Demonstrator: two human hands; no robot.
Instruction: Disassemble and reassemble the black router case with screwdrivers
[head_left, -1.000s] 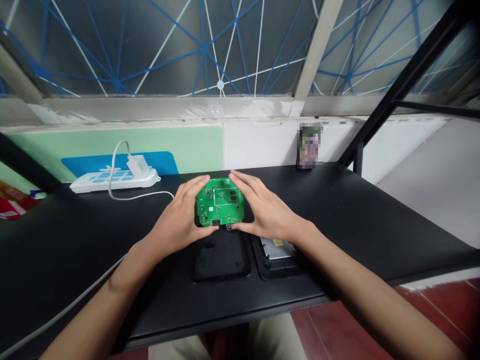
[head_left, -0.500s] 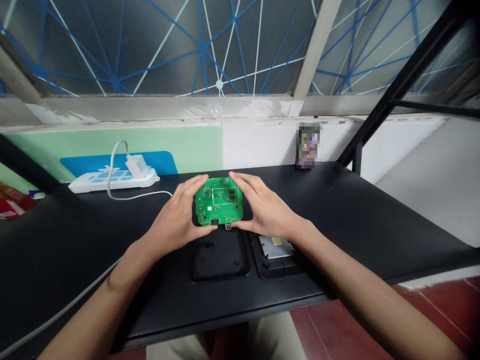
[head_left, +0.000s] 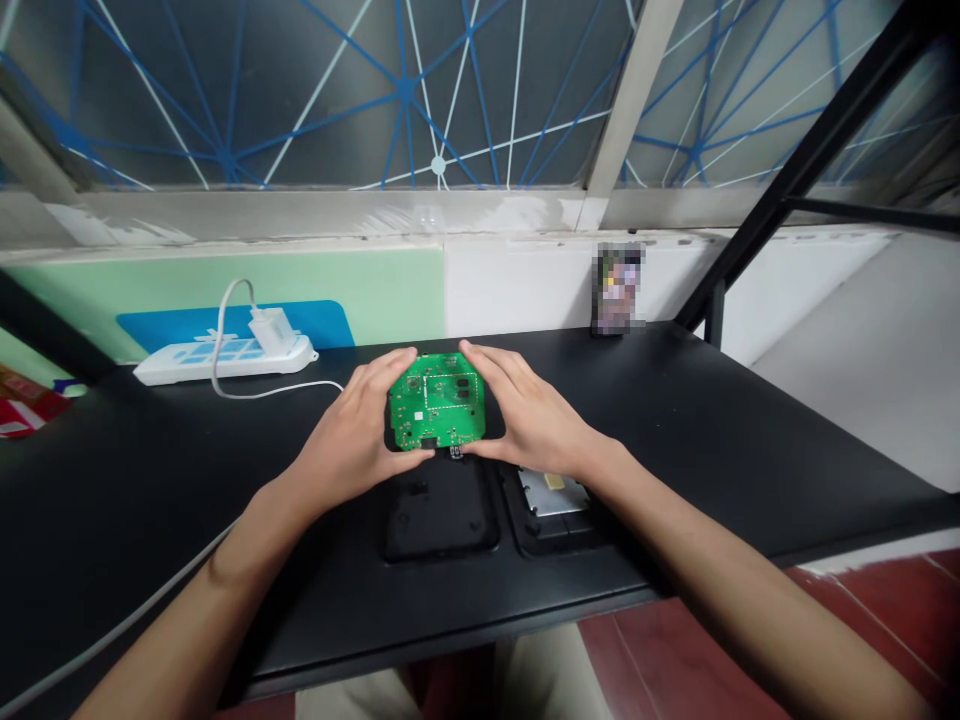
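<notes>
A green circuit board (head_left: 442,400) is held up between both hands, its face toward me. My left hand (head_left: 356,430) grips its left side, fingers at the top edge and thumb at the bottom. On the other side, my right hand (head_left: 529,415) holds it the same way. Below the board lies a black plastic cover (head_left: 442,510) on the desk. Beside it, partly hidden under my right hand and forearm, is a black housing (head_left: 525,535) with a silver metal plate (head_left: 559,498) bearing a yellowish patch.
A white power strip (head_left: 217,362) with a plugged-in white charger (head_left: 271,330) stands at the back left of the black desk (head_left: 712,430). Its cable runs behind my left arm. A pixelated upright object (head_left: 616,290) leans at the wall. A red packet (head_left: 30,405) lies far left.
</notes>
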